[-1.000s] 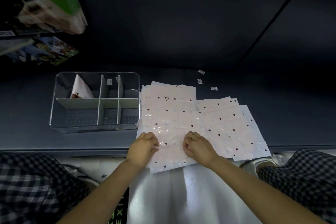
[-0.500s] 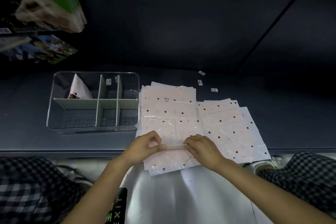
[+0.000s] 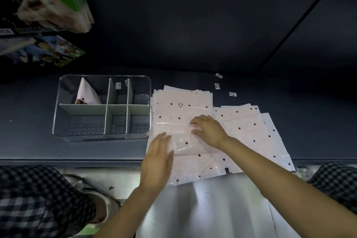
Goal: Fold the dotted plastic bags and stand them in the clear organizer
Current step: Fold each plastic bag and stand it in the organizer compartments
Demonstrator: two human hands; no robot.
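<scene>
Near the front edge of the dark shelf, the right hand (image 3: 209,131) presses its bent fingers (image 3: 195,121) down on the top bag (image 3: 183,141) of the left pile, on the fold line. It pins the bag but does not wrap around it. The left hand (image 3: 157,162) lies flat with its fingers straight and close together, on the bag's left side, smoothing it.

That bag is folded over once and sits on the left pile of dotted bags (image 3: 181,106), which hangs a little over the shelf's front edge. A second pile (image 3: 251,131) lies just beside it, to the right. The clear box (image 3: 58,106) stands to the left of the piles, near them. One folded bag (image 3: 87,92) already stands in its back left part. The other parts look bare.

The bag looks thin, light, soft and slippery. I think it will slide on the bags under it and pop back open if let go. A good place to hold it is along the fold, with a flat hand pressing the crease.

Half a second ago both hands pinched the bag's near edge and were lifting it. Now the edge is laid over, the right hand has moved farther back, and the left hand has opened flat.
</scene>
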